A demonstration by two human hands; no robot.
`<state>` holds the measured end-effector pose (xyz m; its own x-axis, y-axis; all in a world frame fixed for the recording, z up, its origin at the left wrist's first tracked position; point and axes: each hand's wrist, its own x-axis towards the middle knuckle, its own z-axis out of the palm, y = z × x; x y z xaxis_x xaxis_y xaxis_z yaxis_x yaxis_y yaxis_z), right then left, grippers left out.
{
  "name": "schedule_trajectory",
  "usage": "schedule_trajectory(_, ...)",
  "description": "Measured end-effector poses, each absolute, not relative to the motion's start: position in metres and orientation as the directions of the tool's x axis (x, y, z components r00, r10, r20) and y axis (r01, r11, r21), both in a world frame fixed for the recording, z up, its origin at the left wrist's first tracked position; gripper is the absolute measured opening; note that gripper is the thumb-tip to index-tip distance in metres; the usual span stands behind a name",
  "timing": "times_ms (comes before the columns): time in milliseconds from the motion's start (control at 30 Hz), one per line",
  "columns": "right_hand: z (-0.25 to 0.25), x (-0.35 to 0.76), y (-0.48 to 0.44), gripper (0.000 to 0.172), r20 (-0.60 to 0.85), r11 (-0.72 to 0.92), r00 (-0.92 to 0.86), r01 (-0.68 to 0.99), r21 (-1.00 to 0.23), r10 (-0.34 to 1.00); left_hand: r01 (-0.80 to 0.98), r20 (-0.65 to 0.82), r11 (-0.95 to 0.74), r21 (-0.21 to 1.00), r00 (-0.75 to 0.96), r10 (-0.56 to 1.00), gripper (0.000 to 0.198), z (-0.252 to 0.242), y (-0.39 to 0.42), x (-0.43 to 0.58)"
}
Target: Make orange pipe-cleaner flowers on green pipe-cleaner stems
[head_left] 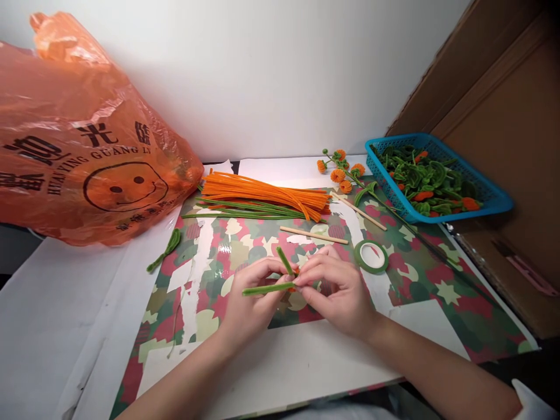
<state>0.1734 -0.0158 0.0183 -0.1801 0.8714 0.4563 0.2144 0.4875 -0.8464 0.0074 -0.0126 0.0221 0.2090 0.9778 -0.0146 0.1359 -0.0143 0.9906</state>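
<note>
Both hands meet over the near middle of the patterned board. My left hand (254, 294) is closed on a green pipe cleaner (268, 289), whose one end sticks out to the left and another green end points up and away. At the same spot my right hand (335, 289) pinches with thumb and fingertips where the green ends meet. A bit of orange fuzzy material shows between the fingers, mostly hidden. Just beyond the hands lies a wooden stick (314, 235). A roll of green tape (371, 256) rests right of my right hand.
Orange pipe cleaners (262, 192) and green pipe cleaners (249, 209) lie in a bundle behind. An orange flower stem (345, 172) leans by a blue basket (437, 217) of green and orange pieces. An orange plastic bag (87, 134) stands left; a pink-handled cutter (529, 271) lies right.
</note>
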Motion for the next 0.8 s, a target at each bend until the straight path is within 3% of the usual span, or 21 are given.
schedule_trajectory(167, 0.016, 0.176, -0.016, 0.009, 0.354, 0.398, -0.199, 0.261, -0.88, 0.914, 0.053, -0.023, 0.014, 0.998, 0.184, 0.983, 0.014, 0.022, -0.014, 0.007)
schedule_trajectory(400, 0.016, 0.173, -0.016, 0.009, 0.216, 0.27, -0.244, 0.218, -0.938, 0.945, 0.123, 0.055, -0.078, 0.989, 0.174, 0.983, 0.009, 0.022, -0.015, 0.006)
schedule_trajectory(800, 0.014, 0.171, -0.018, 0.011, 0.307, 0.34, -0.163, 0.251, -0.906, 0.938, 0.011, 0.098, -0.102, 0.995, 0.194, 0.976, 0.01, 0.015, -0.014, 0.007)
